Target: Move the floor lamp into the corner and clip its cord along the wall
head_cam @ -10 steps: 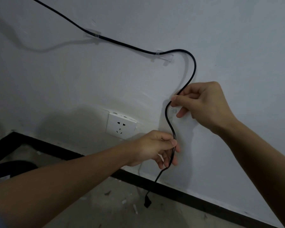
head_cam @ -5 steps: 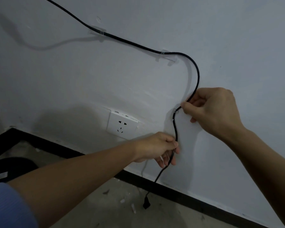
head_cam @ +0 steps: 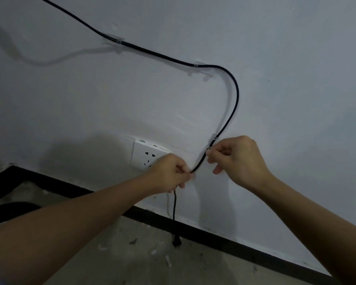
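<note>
The left hand (head_cam: 170, 174) is closed as a fist around the thin black cord (head_cam: 235, 93), just below and to the right of the white wall socket (head_cam: 147, 156). The right hand (head_cam: 237, 159) is a little higher and to the right; its thumb and index finger pinch the same cord against the pale grey wall (head_cam: 296, 58), while its other fingers are loosely curled and do not touch the cord. Between the two hands the cord runs straight and diagonal.

Just above the right hand, the cord passes through a small clear plastic clip (head_cam: 214, 137) fixed to the wall. From there the cord bends upward in a wide curve and turns left through a second clear clip (head_cam: 200, 66), then a third clear clip (head_cam: 116, 41), and it leaves the view at the top left.

Below the left hand the cord hangs down freely, and its black end piece (head_cam: 176, 242) is near the grey concrete floor (head_cam: 132, 264), in front of the black baseboard (head_cam: 255, 251). Small white scraps (head_cam: 168, 261) lie on the floor. The lamp itself is not visible in this view.
</note>
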Action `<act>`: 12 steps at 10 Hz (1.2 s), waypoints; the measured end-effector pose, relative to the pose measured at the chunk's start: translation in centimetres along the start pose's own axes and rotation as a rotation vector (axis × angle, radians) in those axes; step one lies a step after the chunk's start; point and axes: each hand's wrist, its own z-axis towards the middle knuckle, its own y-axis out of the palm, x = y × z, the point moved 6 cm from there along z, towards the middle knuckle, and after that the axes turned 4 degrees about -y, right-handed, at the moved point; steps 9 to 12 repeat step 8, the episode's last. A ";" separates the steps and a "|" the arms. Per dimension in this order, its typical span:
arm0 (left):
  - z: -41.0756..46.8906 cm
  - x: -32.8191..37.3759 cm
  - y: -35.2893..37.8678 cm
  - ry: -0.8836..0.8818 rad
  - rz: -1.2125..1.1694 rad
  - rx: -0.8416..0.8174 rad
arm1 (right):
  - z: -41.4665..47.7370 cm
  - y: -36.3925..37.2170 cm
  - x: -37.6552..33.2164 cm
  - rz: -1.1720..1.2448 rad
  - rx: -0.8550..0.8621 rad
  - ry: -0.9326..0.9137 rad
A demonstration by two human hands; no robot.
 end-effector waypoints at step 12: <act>-4.3 1.8 -9.8 0.198 0.591 0.702 | -1.0 4.3 -0.9 -0.267 -0.125 -0.060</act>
